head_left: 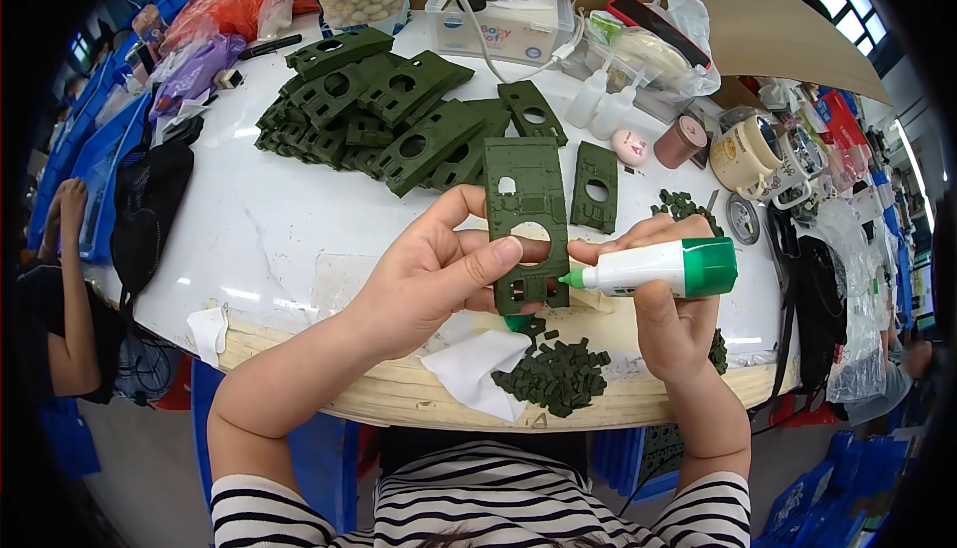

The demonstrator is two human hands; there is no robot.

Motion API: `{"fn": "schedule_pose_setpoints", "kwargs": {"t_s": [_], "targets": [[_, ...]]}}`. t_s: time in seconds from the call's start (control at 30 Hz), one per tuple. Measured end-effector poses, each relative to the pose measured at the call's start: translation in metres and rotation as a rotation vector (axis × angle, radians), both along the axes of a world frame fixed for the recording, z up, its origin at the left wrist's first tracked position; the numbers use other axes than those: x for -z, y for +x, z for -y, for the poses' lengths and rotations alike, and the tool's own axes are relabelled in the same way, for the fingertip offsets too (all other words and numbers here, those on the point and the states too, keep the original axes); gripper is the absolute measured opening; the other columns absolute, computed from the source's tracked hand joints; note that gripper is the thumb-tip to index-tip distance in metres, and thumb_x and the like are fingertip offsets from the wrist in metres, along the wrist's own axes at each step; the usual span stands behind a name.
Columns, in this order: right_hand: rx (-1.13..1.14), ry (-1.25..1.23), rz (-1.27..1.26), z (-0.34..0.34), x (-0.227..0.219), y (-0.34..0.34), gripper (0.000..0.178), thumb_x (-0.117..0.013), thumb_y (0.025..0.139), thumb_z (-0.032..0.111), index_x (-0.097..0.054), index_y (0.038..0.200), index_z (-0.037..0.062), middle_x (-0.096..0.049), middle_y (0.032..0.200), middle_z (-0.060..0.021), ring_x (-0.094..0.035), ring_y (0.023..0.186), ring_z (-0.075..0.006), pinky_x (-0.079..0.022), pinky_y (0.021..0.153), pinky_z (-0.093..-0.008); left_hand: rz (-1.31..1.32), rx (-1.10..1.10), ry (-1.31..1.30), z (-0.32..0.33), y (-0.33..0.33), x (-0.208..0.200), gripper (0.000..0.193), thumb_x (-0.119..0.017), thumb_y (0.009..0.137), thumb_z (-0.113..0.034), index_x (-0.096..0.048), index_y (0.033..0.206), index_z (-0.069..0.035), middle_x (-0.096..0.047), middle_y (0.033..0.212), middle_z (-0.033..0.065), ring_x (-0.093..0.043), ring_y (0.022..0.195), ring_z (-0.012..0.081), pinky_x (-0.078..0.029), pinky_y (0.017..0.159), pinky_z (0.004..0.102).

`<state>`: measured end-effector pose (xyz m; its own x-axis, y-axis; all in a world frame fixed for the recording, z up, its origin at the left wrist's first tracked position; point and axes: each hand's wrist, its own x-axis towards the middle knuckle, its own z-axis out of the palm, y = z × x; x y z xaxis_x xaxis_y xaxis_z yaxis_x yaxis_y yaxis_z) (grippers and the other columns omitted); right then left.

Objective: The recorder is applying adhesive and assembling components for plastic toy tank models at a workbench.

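My left hand (pixel 444 259) grips a dark green plastic tank hull part (pixel 525 184) with a large round hole, holding it upright in front of me. In my right hand (pixel 673 319) is a white glue bottle (pixel 648 271) with a green base. Its green nozzle tip meets or nearly meets the part's lower right edge; I cannot tell which. Below lies a heap of small dark green pieces (pixel 558 377) beside a white tissue (pixel 483 369). Another hull part (pixel 595 187) rests on the table behind my right hand, and a large pile of such parts (pixel 369 115) stands at the back left.
Toward the back stand a clear plastic box (pixel 498 25), small white squeeze bottles (pixel 603 100) and a red-edged phone (pixel 660 32). Mugs (pixel 748 154) line the right side. More small pieces (pixel 683 207) lie behind my right hand. A black bag (pixel 155 209) hangs at the left edge.
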<state>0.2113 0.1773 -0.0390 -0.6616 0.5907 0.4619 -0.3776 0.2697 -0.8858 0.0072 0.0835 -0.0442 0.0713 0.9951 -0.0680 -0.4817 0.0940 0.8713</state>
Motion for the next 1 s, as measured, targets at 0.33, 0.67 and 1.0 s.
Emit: {"fn": "schedule_pose_setpoints", "kwargs": {"t_s": [0.33,0.67,1.0], "targets": [[0.007,-0.01,0.004,0.0013,-0.001,0.0008,0.029,-0.06,0.091,0.015,-0.041,0.106,-0.0008,-0.052,0.101,-0.0138,-0.063,0.101,-0.0326,-0.051,0.09,-0.0423,-0.017,0.002,0.008,0.0003,0.0007,-0.0005,0.031,-0.046,0.098,-0.017,-0.035,0.126,-0.009,-0.06,0.116,0.0165,-0.064,0.101,0.0286,-0.057,0.084,0.0441],[-0.034,-0.101,-0.062,-0.0008,0.0032,-0.0007,0.033,-0.062,0.09,0.022,-0.043,0.106,0.0,-0.052,0.101,-0.0131,-0.063,0.1,-0.0309,-0.05,0.092,-0.0466,0.006,0.001,-0.031,0.0,-0.0002,-0.002,0.033,-0.049,0.097,-0.02,-0.036,0.126,-0.009,-0.06,0.114,0.0172,-0.065,0.1,0.0289,-0.057,0.083,0.0434],[-0.024,-0.017,-0.027,-0.0002,0.0,-0.0007,0.031,-0.062,0.09,0.017,-0.043,0.106,-0.0008,-0.053,0.101,-0.015,-0.062,0.098,-0.0283,-0.049,0.093,-0.0488,0.073,0.034,-0.025,-0.0005,-0.002,-0.0051,0.028,-0.05,0.097,-0.019,-0.036,0.119,-0.006,-0.062,0.114,0.0188,-0.063,0.103,0.0256,-0.055,0.087,0.0409]]}}
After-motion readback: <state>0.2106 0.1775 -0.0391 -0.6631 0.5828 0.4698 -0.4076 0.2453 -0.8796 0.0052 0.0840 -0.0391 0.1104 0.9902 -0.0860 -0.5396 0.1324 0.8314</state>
